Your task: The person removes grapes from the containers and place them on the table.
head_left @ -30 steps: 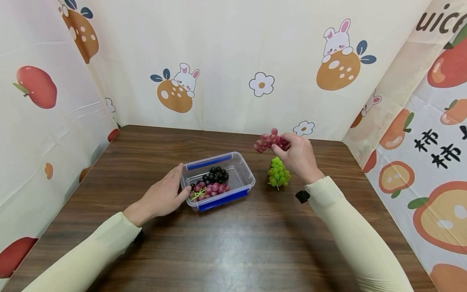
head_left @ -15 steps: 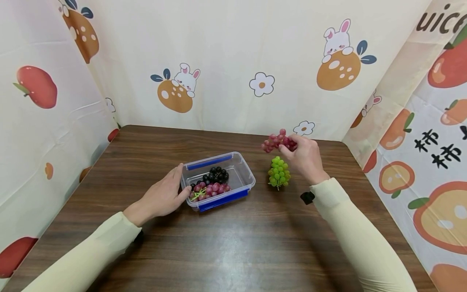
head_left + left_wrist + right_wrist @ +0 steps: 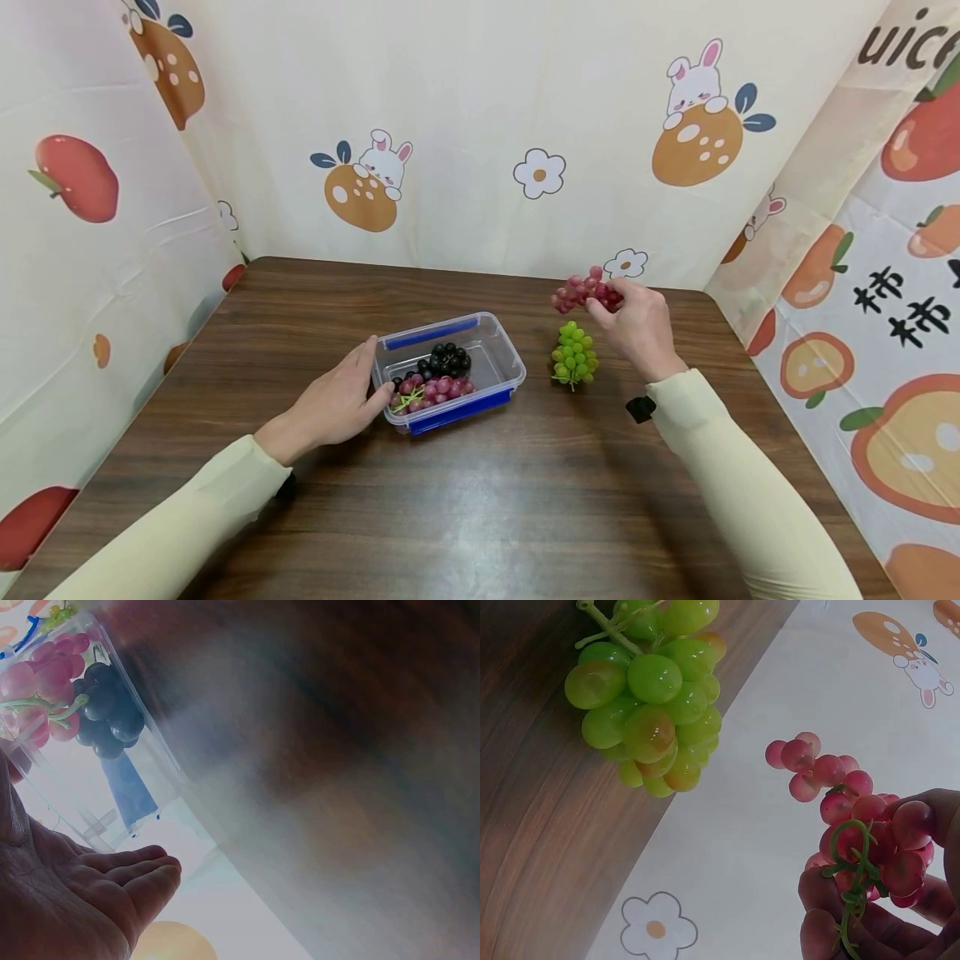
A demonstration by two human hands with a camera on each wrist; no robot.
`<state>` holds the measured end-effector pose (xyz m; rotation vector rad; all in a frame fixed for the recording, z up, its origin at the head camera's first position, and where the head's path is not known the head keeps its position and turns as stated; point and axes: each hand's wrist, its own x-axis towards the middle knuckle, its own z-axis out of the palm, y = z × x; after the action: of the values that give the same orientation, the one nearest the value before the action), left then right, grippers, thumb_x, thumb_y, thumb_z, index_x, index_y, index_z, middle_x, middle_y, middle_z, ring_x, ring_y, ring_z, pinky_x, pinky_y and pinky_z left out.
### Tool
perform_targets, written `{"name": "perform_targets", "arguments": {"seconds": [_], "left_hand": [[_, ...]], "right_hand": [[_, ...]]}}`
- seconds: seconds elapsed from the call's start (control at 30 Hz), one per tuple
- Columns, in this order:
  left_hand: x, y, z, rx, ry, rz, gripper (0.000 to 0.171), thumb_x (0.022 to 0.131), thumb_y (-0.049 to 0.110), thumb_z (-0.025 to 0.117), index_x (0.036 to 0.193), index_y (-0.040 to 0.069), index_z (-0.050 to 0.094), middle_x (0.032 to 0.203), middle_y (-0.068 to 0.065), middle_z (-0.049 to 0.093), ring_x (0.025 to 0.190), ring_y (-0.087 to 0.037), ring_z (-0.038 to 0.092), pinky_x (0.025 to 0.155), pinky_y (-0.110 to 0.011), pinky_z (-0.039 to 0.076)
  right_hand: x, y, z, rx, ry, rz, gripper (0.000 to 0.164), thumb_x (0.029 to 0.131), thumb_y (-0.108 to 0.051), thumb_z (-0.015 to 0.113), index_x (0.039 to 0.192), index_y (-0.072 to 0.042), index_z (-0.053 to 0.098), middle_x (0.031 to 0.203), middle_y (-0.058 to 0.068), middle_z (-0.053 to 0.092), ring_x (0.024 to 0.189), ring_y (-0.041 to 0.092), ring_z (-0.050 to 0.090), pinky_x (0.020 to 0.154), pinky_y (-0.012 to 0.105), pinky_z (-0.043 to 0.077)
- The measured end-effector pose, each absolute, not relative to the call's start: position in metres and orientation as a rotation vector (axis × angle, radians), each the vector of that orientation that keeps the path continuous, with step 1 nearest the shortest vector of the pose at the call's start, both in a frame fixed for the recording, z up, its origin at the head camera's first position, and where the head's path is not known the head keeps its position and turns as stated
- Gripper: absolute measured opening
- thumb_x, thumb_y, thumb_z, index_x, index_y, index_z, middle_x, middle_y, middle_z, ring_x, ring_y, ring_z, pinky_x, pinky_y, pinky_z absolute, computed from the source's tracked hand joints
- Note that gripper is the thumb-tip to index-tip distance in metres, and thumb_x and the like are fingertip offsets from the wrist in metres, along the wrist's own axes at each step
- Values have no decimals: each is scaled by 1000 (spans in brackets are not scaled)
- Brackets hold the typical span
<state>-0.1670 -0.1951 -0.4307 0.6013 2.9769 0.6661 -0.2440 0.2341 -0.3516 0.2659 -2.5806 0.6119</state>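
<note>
Red grapes (image 3: pixel 579 293): pinching them aloft in right hand (image 3: pixel 642 329), near green grapes (image 3: pixel 574 357); with left hand (image 3: pixel 336 402) straight-fingered, touching box (image 3: pixel 467 408) holding purple grapes (image 3: pixel 442 387) and black grapes (image 3: pixel 448 361).

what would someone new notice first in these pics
Probably the bright green grapes on the dark brown table. Just beyond them in the head view, the right hand holds up a red bunch. To the left sits a clear box holding black grapes and more red grapes, the left hand at its left end.
</note>
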Motion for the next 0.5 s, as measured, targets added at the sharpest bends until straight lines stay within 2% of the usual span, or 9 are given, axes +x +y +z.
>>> {"name": "perform_targets", "arguments": {"seconds": [0.37,0.5], "left_hand": [[-167,-195,-431,594,2967,669,83,106,42,47,161,-8,9,165,-28,20,151,-40,28,117,-56,33],[-167,-196,-432,592,2971,663,83,106,42,47,161,-9,10,166,-28,20,151,-40,27,117,-56,32]], "right_hand": [[-240,240,-352,204,-2596,608,20,95,-26,72,96,-6,71,80,11,69,67,25,60,58,35,46],[-239,244,-354,192,-2593,600,20,95,-25,71,93,-6,70,77,11,67,66,25,58,57,36,44]]}}
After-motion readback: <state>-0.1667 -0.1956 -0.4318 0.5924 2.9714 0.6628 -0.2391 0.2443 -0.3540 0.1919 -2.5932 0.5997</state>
